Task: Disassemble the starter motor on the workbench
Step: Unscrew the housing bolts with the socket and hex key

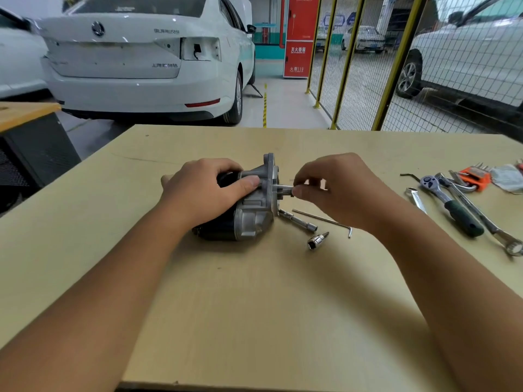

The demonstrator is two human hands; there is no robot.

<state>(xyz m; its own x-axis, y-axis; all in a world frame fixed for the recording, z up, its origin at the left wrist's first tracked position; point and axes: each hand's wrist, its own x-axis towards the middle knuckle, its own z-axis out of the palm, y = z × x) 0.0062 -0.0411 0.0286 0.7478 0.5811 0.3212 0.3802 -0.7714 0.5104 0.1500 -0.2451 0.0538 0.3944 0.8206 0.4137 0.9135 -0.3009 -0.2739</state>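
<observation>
The starter motor (252, 213) lies on its side at the middle of the workbench (254, 306), its black body to the left and its silver aluminium nose housing to the right. My left hand (203, 190) grips the top of the motor, thumb laid along the housing. My right hand (336, 188) pinches a thin silver tool shaft (283, 188) that meets the housing's flange face. The tool's far end is hidden inside my fingers.
An extension bar (297, 220), a hex key (325, 222) and a loose socket (317, 241) lie just right of the motor. Farther right are a ratchet (450, 205), spanners (481, 222) and an orange hex key set (475, 178). White cars and a yellow mesh fence stand beyond the bench.
</observation>
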